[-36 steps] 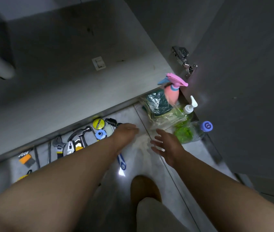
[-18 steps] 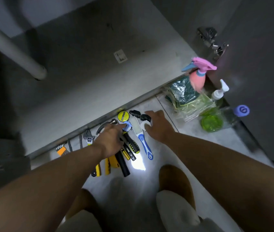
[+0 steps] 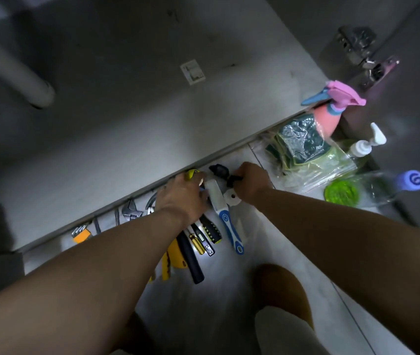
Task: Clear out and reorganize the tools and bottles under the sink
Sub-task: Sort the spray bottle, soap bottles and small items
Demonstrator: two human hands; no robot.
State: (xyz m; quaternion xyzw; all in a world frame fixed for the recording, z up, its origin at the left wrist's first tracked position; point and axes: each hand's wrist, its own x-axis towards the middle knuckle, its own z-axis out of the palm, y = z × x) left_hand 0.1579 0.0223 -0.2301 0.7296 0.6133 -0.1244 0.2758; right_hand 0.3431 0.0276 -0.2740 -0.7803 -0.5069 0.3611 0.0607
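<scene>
The person shows as two bare forearms, long and lean, ending in a bare left hand (image 3: 180, 198) and a bare right hand (image 3: 251, 181). The fingers (image 3: 244, 168) are slim, and the knuckles show on both hands. On one foot is a brown slipper (image 3: 280, 288) with a rounded, closed toe and a soft, matt surface. Above it lies a pale grey-white garment leg (image 3: 283, 331), plain and loosely folded. Under the left forearm is a second brownish shape (image 3: 134, 334), too deep in shadow to make out.
</scene>
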